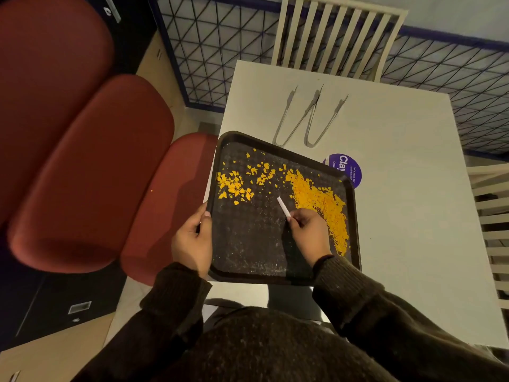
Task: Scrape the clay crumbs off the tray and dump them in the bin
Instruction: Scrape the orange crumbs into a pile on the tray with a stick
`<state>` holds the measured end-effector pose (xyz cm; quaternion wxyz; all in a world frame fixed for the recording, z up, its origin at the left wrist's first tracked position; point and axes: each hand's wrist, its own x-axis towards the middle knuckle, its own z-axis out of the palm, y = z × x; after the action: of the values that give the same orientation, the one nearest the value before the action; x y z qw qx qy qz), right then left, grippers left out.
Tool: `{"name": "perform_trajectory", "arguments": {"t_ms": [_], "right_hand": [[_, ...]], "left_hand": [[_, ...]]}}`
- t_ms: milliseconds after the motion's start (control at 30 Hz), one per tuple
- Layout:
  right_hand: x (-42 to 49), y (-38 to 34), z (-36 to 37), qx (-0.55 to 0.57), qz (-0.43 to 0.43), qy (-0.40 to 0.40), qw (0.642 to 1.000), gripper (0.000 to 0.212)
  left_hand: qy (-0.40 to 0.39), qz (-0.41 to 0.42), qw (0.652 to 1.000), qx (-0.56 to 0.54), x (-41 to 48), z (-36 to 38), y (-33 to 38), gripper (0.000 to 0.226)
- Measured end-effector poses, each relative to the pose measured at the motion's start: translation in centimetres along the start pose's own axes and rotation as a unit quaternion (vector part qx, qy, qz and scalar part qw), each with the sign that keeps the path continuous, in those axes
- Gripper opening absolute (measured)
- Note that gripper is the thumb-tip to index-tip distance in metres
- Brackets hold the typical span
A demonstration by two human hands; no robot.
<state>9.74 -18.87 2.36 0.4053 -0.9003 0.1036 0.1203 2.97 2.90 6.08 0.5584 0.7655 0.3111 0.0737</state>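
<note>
A dark square tray [249, 255] lies tilted across the left edge of a white table [399, 205]. Orange clay crumbs are heaped along the tray's right side [322, 202], and a looser scatter [234, 184] lies at its upper left. My left hand [194, 241] grips the tray's left rim. My right hand [307, 232] is over the tray's middle and pinches a thin white scraper [283, 206], whose tip points up-left toward the crumbs. No bin is in view.
Two metal tongs [309, 117] lie on the table beyond the tray, and a purple round sticker [345, 168] shows beside the tray's far corner. Red upholstered seats [91, 172] stand at the left. Slatted white chairs [338, 37] stand behind and right of the table.
</note>
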Motion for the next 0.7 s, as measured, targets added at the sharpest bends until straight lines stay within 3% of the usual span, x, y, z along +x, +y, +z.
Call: {"name": "perform_trajectory", "arguments": {"t_ms": [267, 433, 600, 700], "right_hand": [[1.1, 0.4, -1.5, 0.019, 0.042, 0.04, 0.998, 0.017], [0.3, 0.3, -1.4, -0.028, -0.019, 0.02, 0.999, 0.016], [-0.5, 0.6, -0.8, -0.016, 0.013, -0.001, 1.0, 0.013], [-1.1, -0.2, -1.0, -0.043, -0.059, -0.028, 0.997, 0.009]], "left_hand": [[-0.019, -0.009, 1.0, -0.022, 0.2, -0.1, -0.4, 0.033], [-0.015, -0.012, 0.999, -0.029, 0.2, -0.2, -0.3, 0.034], [-0.013, -0.017, 0.999, -0.036, 0.0, -0.2, 0.2, 0.031], [-0.017, -0.024, 0.999, -0.039, 0.1, -0.2, 0.0, 0.032]]}}
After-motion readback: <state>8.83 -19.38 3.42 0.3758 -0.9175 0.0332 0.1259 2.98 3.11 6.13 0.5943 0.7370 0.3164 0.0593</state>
